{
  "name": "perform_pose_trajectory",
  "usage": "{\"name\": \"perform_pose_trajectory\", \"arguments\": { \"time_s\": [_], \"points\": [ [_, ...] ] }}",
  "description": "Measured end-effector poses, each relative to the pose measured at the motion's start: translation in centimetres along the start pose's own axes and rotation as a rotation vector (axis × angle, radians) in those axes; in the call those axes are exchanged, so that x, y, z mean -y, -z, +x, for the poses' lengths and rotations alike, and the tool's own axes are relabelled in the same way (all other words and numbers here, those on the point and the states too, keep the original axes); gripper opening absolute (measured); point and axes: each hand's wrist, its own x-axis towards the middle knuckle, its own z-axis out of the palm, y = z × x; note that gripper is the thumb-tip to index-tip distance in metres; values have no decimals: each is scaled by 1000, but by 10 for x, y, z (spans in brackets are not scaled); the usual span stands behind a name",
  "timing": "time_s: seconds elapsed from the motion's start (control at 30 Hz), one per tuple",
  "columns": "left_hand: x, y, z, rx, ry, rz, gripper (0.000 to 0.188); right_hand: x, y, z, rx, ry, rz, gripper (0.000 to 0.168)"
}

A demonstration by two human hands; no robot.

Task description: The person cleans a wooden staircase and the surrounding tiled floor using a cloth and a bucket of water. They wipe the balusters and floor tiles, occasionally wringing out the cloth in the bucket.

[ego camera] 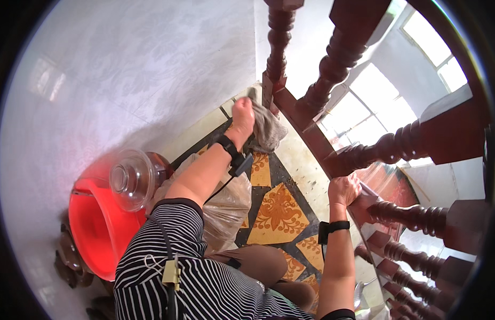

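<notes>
My left hand [242,117] is closed around a grey-brown cloth [267,130]. The cloth hangs in folds low in the corner where the patterned wall meets the wooden balustrade. My right hand [343,190] grips the dark red bottom rail [325,154] of that balustrade, between two turned balusters. Its fingertips curl over the rail and are partly hidden. Under my arms lies a floor of yellow patterned tile pieces [280,216] set in dark grout, with a pale border strip [307,170] that carries dark crumbs of dirt.
A red plastic bucket [131,236], a clear glass jar with a lid [131,180] and a translucent plastic bag [227,212] stand at my left. Brown glazed pots [69,252] sit behind the bucket. Turned balusters [407,144] rise along my right side, with windows [371,104] beyond.
</notes>
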Motion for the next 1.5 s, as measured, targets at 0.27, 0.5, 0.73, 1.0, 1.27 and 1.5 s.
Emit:
{"name": "perform_pose_trajectory", "arguments": {
  "time_s": [0.27, 0.5, 0.73, 1.0, 1.27, 1.5],
  "points": [
    [-10, -85, -17, -137, -65, 373, 31, 0, -4, 3, -25, 41, -17, 34],
    [-37, -52, -63, 200, -529, 411, 21, -2, 4, 3, 4, -11, -21, 33],
    [-61, -68, 6, 533, -873, 1268, 17, 2, 1, 1, -53, 23, -6, 30],
    [-82, -60, -14, 638, -582, 1282, 27, 3, 12, 2, -41, 9, -1, 26],
    [-51, -32, -23, 363, -641, 683, 28, -2, 5, 2, -110, 13, 3, 24],
    [-37, -52, -28, 477, -561, 879, 24, -3, -1, 2, -228, 31, -11, 24]
  ]
}}
